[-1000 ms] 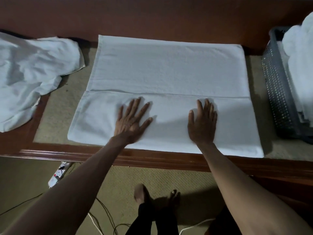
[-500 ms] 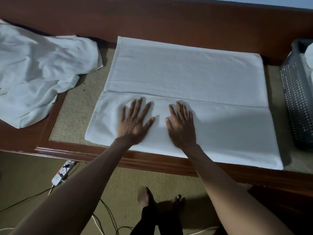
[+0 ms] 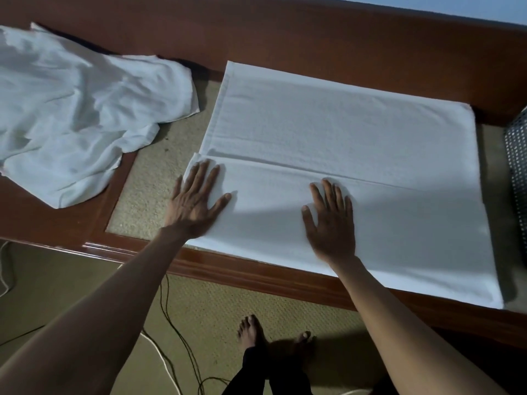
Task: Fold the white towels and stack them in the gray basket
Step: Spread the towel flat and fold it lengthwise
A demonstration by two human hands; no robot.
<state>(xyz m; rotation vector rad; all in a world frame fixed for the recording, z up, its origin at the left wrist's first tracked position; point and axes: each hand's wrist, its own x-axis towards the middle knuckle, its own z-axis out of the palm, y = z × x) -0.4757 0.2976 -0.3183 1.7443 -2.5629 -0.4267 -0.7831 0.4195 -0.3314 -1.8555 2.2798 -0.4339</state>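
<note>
A white towel point(image 3: 342, 132) lies spread on the table, its near part folded over so an edge runs across the middle. My left hand point(image 3: 196, 198) presses flat on the folded flap at its left end, fingers straight and spread. My right hand point(image 3: 330, 220) lies flat on the same flap near its middle. A crumpled pile of white towels point(image 3: 71, 109) sits at the left. Only a sliver of the gray basket point(image 3: 517, 163) shows at the right edge.
The table has a red-brown wooden rim point(image 3: 256, 269) and a raised wooden back wall point(image 3: 313, 44). Below, on the carpet, are my bare feet point(image 3: 253, 334) and several cables point(image 3: 171, 323).
My left hand has slid left along the flap to its left end. My right hand stayed near the flap's middle. The view has turned left, so the basket is almost out of frame.
</note>
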